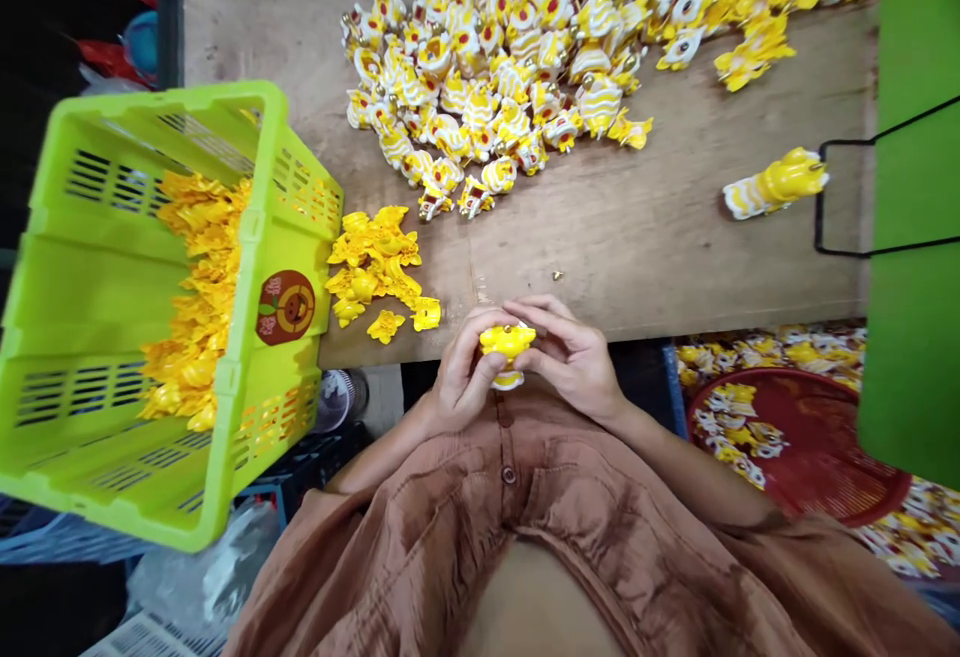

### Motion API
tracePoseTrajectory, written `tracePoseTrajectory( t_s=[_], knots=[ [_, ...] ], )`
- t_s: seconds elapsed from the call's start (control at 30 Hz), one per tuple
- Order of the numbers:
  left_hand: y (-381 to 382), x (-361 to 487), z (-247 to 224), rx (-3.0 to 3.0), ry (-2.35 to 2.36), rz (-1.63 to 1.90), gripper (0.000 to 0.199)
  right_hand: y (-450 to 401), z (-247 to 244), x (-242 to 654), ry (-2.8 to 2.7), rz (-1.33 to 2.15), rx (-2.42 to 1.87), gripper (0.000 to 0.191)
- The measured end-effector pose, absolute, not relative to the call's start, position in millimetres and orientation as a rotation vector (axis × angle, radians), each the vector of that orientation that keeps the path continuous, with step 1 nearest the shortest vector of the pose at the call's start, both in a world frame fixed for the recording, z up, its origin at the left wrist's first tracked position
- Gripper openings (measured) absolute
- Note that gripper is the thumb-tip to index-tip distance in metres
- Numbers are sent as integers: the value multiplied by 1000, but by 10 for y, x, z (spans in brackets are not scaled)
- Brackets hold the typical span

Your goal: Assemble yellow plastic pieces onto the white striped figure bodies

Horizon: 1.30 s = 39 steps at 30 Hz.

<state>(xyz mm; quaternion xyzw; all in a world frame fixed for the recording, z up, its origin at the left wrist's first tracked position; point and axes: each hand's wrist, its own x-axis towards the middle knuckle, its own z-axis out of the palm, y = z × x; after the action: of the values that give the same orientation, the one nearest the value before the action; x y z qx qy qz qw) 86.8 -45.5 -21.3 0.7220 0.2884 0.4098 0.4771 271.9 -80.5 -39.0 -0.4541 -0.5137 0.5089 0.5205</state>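
Note:
Close to my body, at the table's near edge, I hold a small yellow and white plastic figure (508, 342) between both hands. My left hand (466, 362) closes on its left side with the thumb in front. On the other side, the fingers of my right hand (574, 357) press against it, partly hiding it. A tiny gold-coloured piece (557, 275) lies on the wood just beyond my hands. To the left of them is a small heap of yellow plastic parts (375, 262).
A lime-green crate (251, 237) of yellow parts tips toward the table (675, 277) at left. A large pile of yellow and white figures (480, 67) spreads across the back. At right are one figure (776, 184), a black wire frame (819, 222), a green panel (911, 237) and a red basket (817, 437).

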Motion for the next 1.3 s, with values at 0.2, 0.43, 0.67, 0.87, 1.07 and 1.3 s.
tracePoseTrajectory(
  t_s=[0.2,0.43,0.67,0.87,1.07,1.3],
  knots=[
    [-438,888,-272,1824,727,1082,34,-740,-391,2697,-1259,1126,-1094,50],
    [-377,861,-247,1789,748,1047,43,-691,-251,2935,-1604,689,-1054,50],
    [-354,915,-87,1879,700,1086,31,-722,-192,2963,-1625,842,-1064,63],
    [-397,896,-14,1905,729,1073,28,-763,-164,2927,-1628,803,-1020,57],
    [-426,955,-134,1873,772,1030,26,-810,-130,2863,-1654,597,-1034,48],
    [-27,1184,-345,1547,764,1084,58,-735,-410,4185,-1352,2,-1661,34]
  ],
)
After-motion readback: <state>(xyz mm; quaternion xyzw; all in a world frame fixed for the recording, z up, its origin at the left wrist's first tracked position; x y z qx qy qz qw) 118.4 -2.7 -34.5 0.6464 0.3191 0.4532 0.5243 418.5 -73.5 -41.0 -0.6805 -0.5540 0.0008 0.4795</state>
